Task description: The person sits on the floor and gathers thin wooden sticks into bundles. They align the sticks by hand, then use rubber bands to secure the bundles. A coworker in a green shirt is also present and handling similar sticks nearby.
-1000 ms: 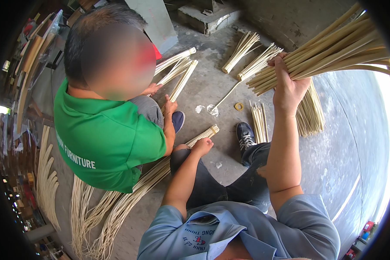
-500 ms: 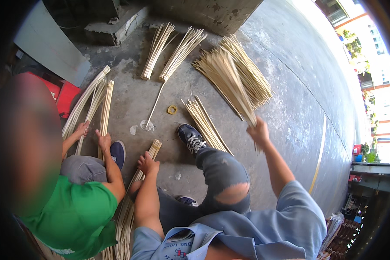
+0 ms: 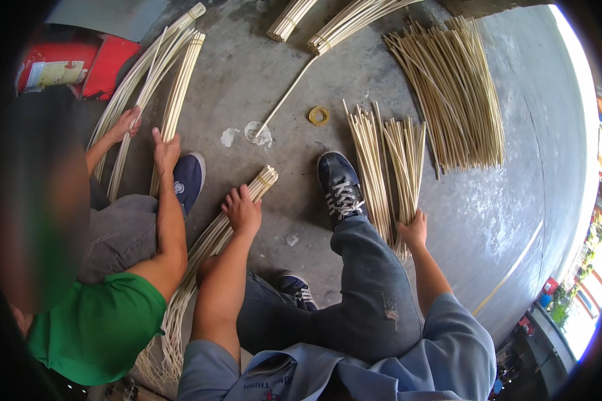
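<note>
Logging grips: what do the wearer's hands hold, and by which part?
The right hand holds a stick bundle toward its near end. The left hand rests on a tied bundle near its band; grip unclear.

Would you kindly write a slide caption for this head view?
Left hand rests on a banded stick bundle; right hand holds pale sticks by their near end.

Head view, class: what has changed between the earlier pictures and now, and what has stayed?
The right hand has brought its stick bunch down and inward, beside the loose sticks near the right shoe, and still grips it. The left hand remains at the tied bundle; the yellow ring remains on the floor.
</note>
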A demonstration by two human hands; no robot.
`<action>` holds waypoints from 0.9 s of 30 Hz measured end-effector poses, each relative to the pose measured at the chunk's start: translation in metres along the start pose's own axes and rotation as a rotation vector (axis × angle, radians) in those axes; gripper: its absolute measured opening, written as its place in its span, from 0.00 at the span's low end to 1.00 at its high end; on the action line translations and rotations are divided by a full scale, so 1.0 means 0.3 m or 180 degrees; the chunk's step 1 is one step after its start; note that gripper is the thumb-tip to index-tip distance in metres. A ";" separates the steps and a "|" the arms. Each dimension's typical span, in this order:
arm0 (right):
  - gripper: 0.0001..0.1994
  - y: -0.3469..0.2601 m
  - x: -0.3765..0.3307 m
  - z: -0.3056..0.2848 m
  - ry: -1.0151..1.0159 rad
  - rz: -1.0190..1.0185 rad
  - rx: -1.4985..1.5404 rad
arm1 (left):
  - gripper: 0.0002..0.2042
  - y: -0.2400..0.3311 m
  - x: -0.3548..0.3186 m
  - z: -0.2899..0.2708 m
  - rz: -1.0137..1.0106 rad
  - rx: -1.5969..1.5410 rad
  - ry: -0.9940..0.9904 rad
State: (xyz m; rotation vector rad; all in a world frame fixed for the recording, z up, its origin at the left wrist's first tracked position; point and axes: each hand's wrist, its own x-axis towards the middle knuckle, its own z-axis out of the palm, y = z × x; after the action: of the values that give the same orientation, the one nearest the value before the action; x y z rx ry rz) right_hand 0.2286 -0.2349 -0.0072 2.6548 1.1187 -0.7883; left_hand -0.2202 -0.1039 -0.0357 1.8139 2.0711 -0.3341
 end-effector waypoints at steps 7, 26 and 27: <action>0.38 -0.093 0.006 -0.067 0.0867 -0.0498 0.0189 | 0.25 -0.009 0.017 -0.034 -0.0064 -0.0295 -0.0177; 0.12 -0.654 0.040 -0.001 -0.3004 -0.0857 0.3333 | 0.25 -0.036 0.742 -0.565 -0.0916 -0.0410 0.0053; 0.13 -0.650 0.043 -0.006 -0.2978 -0.0837 0.3359 | 0.25 -0.032 0.754 -0.567 -0.0905 -0.0287 -0.0022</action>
State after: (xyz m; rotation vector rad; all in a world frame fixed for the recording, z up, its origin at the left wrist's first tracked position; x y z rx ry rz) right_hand 0.1000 -0.0881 -0.0007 2.0477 0.8525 -2.8736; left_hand -0.2735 0.1679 0.0223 1.4660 2.3026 -0.3147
